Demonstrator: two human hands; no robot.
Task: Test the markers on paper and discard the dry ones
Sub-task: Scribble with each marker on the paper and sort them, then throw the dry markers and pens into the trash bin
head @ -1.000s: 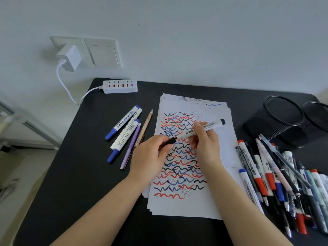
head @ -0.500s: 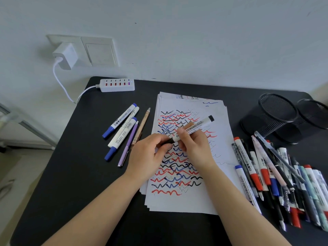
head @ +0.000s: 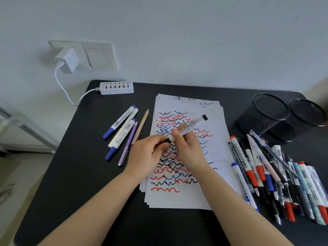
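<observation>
- Since the earlier frame, marker (head: 190, 127) and hands sit about as before, above the paper (head: 218, 139).
- Right hand (head: 188, 150) fingers grasp the barrel.
- Left hand (head: 147, 155) fingers pinch its black cap (head: 166, 140).

Over the middle of the black counter (head: 74, 174) both hands meet above a stack of paper (head: 218, 121) covered in red, blue and black squiggles. The right hand (head: 188, 148) grips a white whiteboard marker (head: 190, 127) by its barrel, its black end pointing toward two o'clock. The left hand (head: 149, 155) pinches the black cap (head: 166, 140) at the marker's near end. At nine o'clock from the hands lie a few set-aside pens (head: 124, 128). At three o'clock sits a big heap of markers (head: 276, 176), with two black mesh cups (head: 276, 116) beyond it at two o'clock.
</observation>
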